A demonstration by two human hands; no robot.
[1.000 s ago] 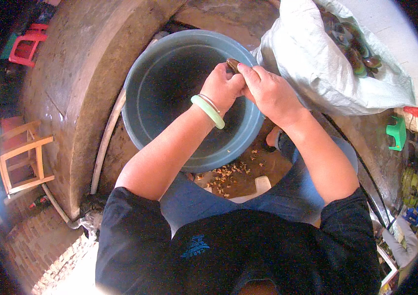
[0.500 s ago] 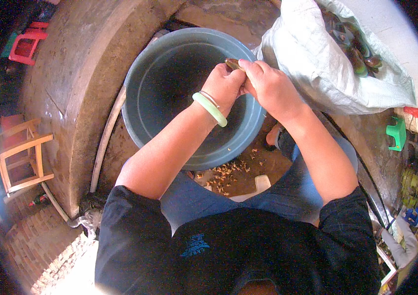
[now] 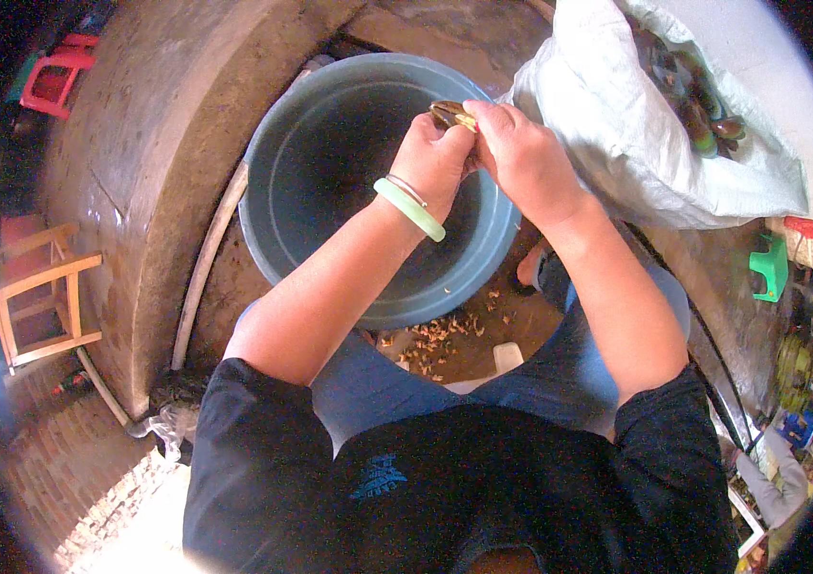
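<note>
My two hands meet above the far right part of a blue-grey tub (image 3: 263, 206). My left hand (image 3: 430, 158), with a pale green bangle (image 3: 410, 209) at its wrist, is closed round a brown mussel (image 3: 445, 110). At the mussel's edge, the fingers of my right hand (image 3: 526, 158) are bent and pressed against it. A small yellow bit (image 3: 466, 122) shows between the shell and my right fingers; whether it is flesh or a tool I cannot tell. My palms and most fingertips are hidden.
A white woven sack (image 3: 593, 124) of green-brown mussels (image 3: 698, 115) stands at the far right. Orange scraps (image 3: 440, 344) lie on the floor between my knees. A concrete ledge (image 3: 177, 143) and a pipe (image 3: 208, 258) run along the left; a green stool (image 3: 768, 268) is at right.
The mussel shows more of its shell above my left hand, and the yellow bit has come into sight. My right hand has shifted slightly up and left.
</note>
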